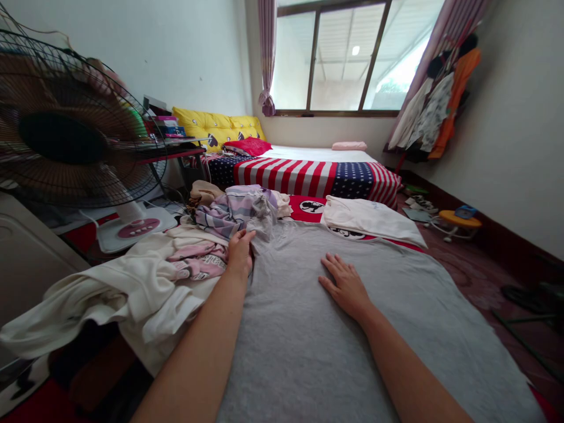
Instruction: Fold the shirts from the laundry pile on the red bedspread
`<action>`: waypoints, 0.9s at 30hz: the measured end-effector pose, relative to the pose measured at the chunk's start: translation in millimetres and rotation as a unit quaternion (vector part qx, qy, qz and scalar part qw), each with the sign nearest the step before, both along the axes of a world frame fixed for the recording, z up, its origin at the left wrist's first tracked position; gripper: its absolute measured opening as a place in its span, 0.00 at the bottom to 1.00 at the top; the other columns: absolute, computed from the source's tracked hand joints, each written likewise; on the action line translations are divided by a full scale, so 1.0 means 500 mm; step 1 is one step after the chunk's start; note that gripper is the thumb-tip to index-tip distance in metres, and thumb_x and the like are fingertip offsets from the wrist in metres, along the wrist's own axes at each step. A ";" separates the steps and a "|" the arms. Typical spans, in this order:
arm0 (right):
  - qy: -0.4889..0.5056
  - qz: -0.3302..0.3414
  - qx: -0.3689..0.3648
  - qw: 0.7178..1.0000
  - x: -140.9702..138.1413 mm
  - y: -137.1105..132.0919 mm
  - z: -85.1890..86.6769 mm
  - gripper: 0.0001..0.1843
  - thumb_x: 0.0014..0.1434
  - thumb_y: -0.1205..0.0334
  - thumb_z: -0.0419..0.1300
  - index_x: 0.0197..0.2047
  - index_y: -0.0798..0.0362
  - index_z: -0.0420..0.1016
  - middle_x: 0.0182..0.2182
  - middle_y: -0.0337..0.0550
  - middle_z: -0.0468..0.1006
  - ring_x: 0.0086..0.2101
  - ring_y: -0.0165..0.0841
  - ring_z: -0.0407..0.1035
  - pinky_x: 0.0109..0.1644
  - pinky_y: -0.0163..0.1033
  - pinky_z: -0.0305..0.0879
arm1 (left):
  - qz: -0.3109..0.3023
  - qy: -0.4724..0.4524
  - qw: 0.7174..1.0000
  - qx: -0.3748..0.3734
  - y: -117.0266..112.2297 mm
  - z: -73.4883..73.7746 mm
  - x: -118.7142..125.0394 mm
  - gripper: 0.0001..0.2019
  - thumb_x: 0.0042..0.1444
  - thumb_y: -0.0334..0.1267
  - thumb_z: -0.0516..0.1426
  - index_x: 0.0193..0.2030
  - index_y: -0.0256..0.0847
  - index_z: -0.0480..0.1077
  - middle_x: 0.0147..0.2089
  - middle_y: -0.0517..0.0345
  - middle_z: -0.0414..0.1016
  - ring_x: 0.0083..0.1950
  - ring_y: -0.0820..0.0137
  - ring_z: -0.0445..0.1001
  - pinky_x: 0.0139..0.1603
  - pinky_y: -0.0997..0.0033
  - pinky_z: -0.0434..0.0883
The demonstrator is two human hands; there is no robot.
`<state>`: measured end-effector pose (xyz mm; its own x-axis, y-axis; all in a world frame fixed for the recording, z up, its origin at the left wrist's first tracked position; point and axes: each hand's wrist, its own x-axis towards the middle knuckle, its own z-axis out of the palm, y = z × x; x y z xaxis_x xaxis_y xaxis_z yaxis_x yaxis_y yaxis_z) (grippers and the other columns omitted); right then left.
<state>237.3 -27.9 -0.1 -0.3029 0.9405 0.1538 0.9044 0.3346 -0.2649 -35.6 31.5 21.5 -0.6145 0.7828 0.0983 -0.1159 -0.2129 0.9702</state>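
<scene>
A grey T-shirt (304, 341) lies spread out in front of me, its far part bunched up on the left. My left hand (241, 251) is at its left edge, fingers curled and closed on the fabric. Flat on the upper middle of the shirt rests my right hand (346, 285), fingers stretched out and slightly apart. Beside my left hand is a heap of clothes: a purple-grey checked garment (229, 208), a pink printed one (200, 261) and a cream garment (141, 276). Beyond the shirt, a folded white garment (370, 217) lies on a red patterned cover (302, 212).
A standing fan (61, 138) is close on the left. Behind are a bed with a stars-and-stripes cover (286, 176) and a yellow cushion (211, 126). Clothes (456, 100) hang on the right wall above a small orange stool (460, 220).
</scene>
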 end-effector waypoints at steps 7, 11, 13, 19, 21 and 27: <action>0.295 -0.050 0.006 0.954 0.010 0.007 0.005 0.29 0.60 0.51 0.51 0.61 0.56 0.63 0.61 0.55 0.65 0.60 0.42 0.58 0.65 0.54 0.49 | -0.277 0.092 0.953 0.083 -0.054 0.033 0.094 0.15 0.43 0.32 0.61 0.41 0.39 0.71 0.44 0.55 0.77 0.46 0.69 0.75 0.49 0.71 0.70; 0.550 -0.133 -0.003 0.825 0.036 0.015 0.011 0.28 0.60 0.46 0.50 0.57 0.54 0.62 0.56 0.55 0.68 0.52 0.40 0.70 0.56 0.46 0.66 | -0.524 0.265 0.810 -0.003 -0.084 0.024 0.143 0.11 0.50 0.35 0.60 0.41 0.37 0.76 0.42 0.51 0.79 0.44 0.67 0.77 0.47 0.69 0.71; 0.601 -0.152 -0.018 0.785 0.047 0.020 0.009 0.27 0.57 0.46 0.53 0.55 0.54 0.63 0.57 0.55 0.67 0.50 0.40 0.71 0.51 0.44 0.71 | -0.459 0.325 0.827 -0.011 -0.084 0.020 0.141 0.10 0.52 0.36 0.58 0.40 0.36 0.77 0.41 0.52 0.80 0.41 0.68 0.77 0.45 0.70 0.72; 0.552 -0.137 -0.009 0.823 0.048 0.035 -0.014 0.36 0.45 0.50 0.63 0.54 0.57 0.62 0.53 0.59 0.69 0.49 0.42 0.71 0.52 0.47 0.70 | -0.406 0.480 0.777 -0.008 -0.078 0.020 0.114 0.22 0.40 0.41 0.68 0.45 0.40 0.77 0.44 0.51 0.77 0.45 0.63 0.75 0.46 0.68 0.71; 0.514 -0.125 0.004 0.849 0.043 0.035 -0.018 0.38 0.43 0.52 0.64 0.56 0.57 0.61 0.53 0.59 0.69 0.50 0.43 0.70 0.51 0.48 0.70 | -0.381 0.544 0.747 0.010 -0.083 0.017 0.121 0.21 0.40 0.40 0.68 0.44 0.44 0.78 0.46 0.52 0.75 0.45 0.63 0.74 0.47 0.67 0.70; 0.373 -0.128 0.043 0.918 0.034 0.029 -0.011 0.38 0.43 0.59 0.63 0.58 0.57 0.62 0.55 0.57 0.67 0.47 0.41 0.70 0.45 0.43 0.71 | -0.324 0.518 0.790 0.050 -0.081 0.002 0.147 0.09 0.54 0.30 0.57 0.37 0.43 0.79 0.40 0.56 0.76 0.39 0.70 0.74 0.42 0.72 0.69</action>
